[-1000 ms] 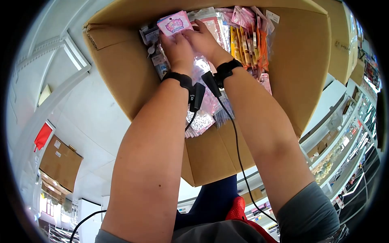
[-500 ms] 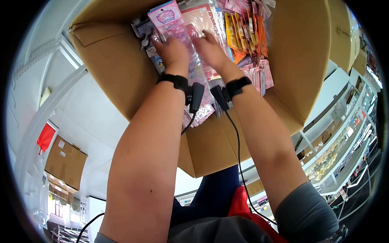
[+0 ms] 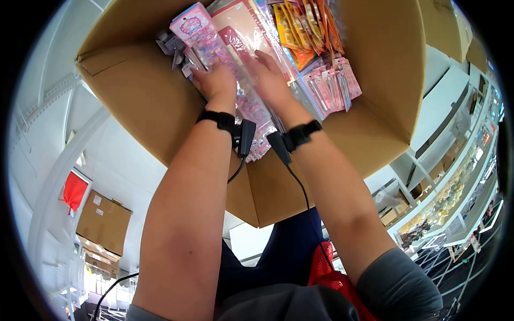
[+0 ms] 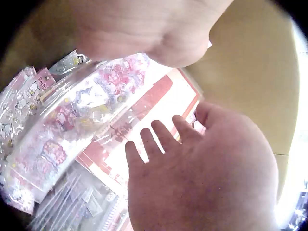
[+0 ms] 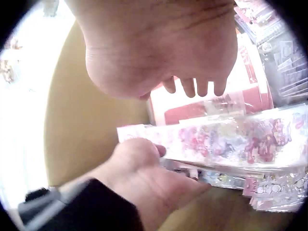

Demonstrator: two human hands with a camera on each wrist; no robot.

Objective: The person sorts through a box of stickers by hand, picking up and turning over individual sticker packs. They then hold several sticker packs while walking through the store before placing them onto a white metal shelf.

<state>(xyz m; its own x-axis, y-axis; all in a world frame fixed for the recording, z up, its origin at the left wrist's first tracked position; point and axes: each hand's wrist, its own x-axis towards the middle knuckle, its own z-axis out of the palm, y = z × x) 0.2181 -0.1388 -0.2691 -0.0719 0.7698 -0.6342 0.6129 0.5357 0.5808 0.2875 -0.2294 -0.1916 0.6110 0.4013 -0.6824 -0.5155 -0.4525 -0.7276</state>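
Note:
A long stack of pink cartoon-printed packs in clear plastic lies lengthwise in the open cardboard box. Along its left side rests my left hand. In the right wrist view that left hand has its thumb at the pack's edge and its fingers extended alongside. My right hand is on the stack's other side, over a red-and-white packet. Its fingers are straight and spread in the left wrist view, with nothing held between them.
Orange and yellow packs stand at the box's far right, with pink carded items nearer. Small clear packs lie beyond the stack in the left wrist view. White shelving stands outside to the right; a brown carton is at left.
Both hands have drawn back from the stack's far end, uncovering more of it. The right hand has moved off to its right side. Box and contents have shifted left and up in view.

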